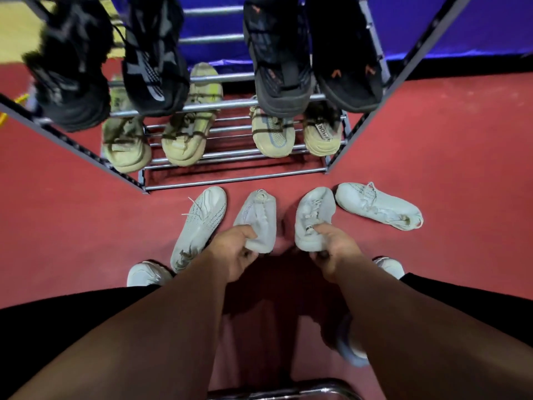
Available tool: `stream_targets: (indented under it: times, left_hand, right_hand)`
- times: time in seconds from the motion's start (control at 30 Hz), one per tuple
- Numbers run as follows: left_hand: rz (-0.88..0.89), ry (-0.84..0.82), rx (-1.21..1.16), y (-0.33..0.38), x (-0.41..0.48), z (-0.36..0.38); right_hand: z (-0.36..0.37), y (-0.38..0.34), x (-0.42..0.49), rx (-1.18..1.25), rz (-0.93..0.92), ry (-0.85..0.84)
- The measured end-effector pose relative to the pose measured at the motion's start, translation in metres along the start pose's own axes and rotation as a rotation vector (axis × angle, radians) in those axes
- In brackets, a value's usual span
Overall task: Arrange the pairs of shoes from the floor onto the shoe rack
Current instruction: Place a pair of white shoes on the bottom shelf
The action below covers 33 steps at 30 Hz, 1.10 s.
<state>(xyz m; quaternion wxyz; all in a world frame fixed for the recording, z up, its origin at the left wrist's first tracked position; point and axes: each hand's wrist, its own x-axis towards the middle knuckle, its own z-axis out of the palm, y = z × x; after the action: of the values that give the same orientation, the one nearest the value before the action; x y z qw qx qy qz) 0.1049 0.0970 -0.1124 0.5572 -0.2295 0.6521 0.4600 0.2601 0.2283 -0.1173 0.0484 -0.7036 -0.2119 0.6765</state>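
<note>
Both arms stretched forward and down toward a red floor (432, 134). Left hand (235, 252) closed around the heel end of a white knit sneaker (256, 217), grip clamped on it with fingers wrapped over the collar. Right hand (331, 249) likewise clamped on the heel of a second white sneaker (313, 217), thumb pressed into the opening. Toes of both held shoes pointing toward a metal shoe rack (230, 180) just ahead; whether lifted or resting on the floor, hard to tell from this angle.

Two more white sneakers on the floor: one (199, 226) lying just beside the left hand, laces loose, another (377, 204) lying to the right, near the rack's front corner. Worn white shoes (147, 274) at either side of the arms (on the person's own feet, it seems).

On the rack's lower tier, four beige sneakers (184, 140) standing in a row, toes forward. On the tier above, four black sneakers (150, 67), somewhat blurred. Blue panel (461, 24) behind the rack. Curved chrome bar (288, 391) at the bottom edge.
</note>
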Motion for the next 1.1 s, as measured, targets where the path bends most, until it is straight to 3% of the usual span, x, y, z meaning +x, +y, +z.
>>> stream_targets:
  times: [0.23,0.4,0.6,1.1]
  left_hand:
    - [0.065,-0.037,-0.023,0.031,-0.052,0.006]
    - [0.108,-0.125,-0.196,0.042,-0.076,0.025]
    - [0.130,-0.119,-0.200,0.046,-0.085,0.041]
    - [0.094,-0.076,-0.367,0.029,-0.027,0.019]
  right_hand:
    - [-0.029,-0.017,-0.050,-0.001,-0.095,0.002]
    - [-0.042,-0.015,-0.075,-0.034,-0.177,-0.013]
    - [-0.054,-0.033,-0.100,0.057,-0.252,-0.109]
    - [-0.009,-0.044,-0.018,0.138,-0.162,-0.167]
